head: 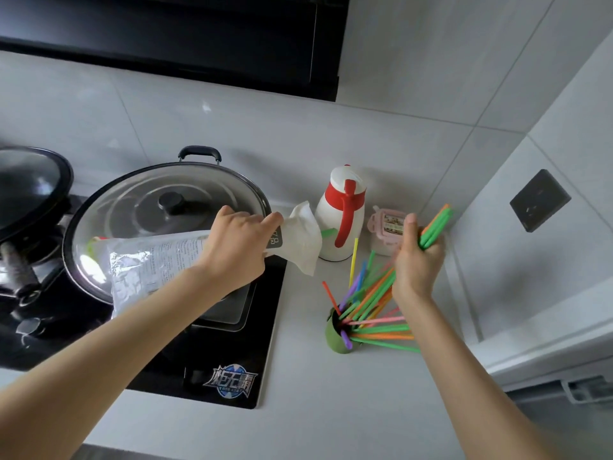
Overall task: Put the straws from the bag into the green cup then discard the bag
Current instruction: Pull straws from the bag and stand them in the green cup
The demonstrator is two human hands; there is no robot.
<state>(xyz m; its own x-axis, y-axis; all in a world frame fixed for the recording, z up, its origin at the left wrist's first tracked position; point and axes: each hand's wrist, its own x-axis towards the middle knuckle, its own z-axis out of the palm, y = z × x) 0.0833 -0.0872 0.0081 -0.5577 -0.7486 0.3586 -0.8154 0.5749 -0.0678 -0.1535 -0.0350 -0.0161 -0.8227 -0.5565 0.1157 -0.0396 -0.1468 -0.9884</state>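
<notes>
1. Left hand (238,250) pinches the crinkly, featherlight straw bag (185,260) near its mouth, over the stove.
2. Right hand (416,260) fists a bundle of straws (434,227): light, slippery; grip mid-length.
3. Green cup (335,340) on the bench (331,410) looks tip-prone.

One cup (335,338), one bag (149,260), two pans (159,207).

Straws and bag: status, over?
Left hand grips crinkled plastic bag. Right hand grips bunch of coloured plastic straws above small green cup, already full of fanned straws. Nothing blocking.
</notes>
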